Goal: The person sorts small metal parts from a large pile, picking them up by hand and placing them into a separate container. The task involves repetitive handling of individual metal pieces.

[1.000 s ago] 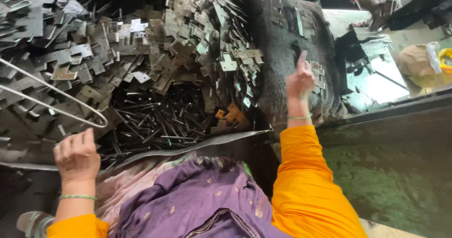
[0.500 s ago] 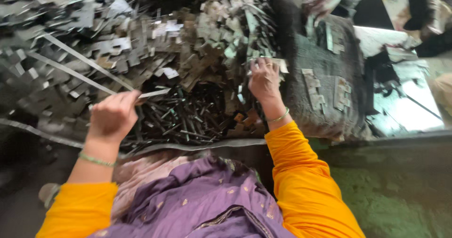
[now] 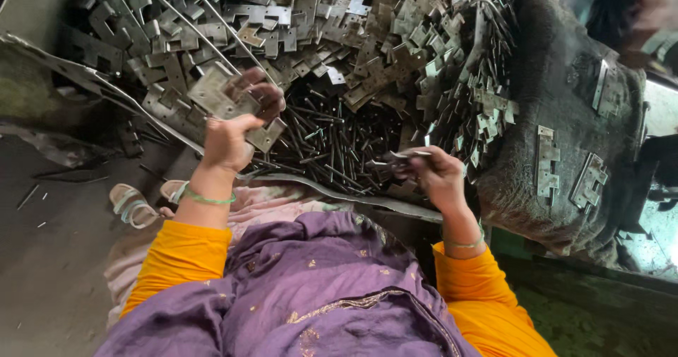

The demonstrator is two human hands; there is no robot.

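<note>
My left hand (image 3: 236, 127) is raised over the heap and grips a flat grey metal hinge plate (image 3: 215, 92), with a second plate hanging under the fingers. My right hand (image 3: 434, 173) is lower, at the near edge of the pile, fingers pinched on a thin metal pin (image 3: 402, 156). Between both hands lies a dark heap of metal pins (image 3: 332, 138). Behind it spreads a large pile of loose hinge plates (image 3: 339, 39). Orange sleeves and a purple garment fill the lower part of the view.
A dark sack-covered block (image 3: 565, 117) at right carries a few assembled hinges (image 3: 547, 163). Long metal rods (image 3: 212, 18) cross the plate pile. A bent metal sheet edge (image 3: 332, 191) bounds the heap near me. A sandal (image 3: 131, 201) lies on the grey floor at left.
My left hand came up from the near edge holding a hinge plate. My right hand drew back from the sack-covered block and the plates down to the pins and pinched one.
</note>
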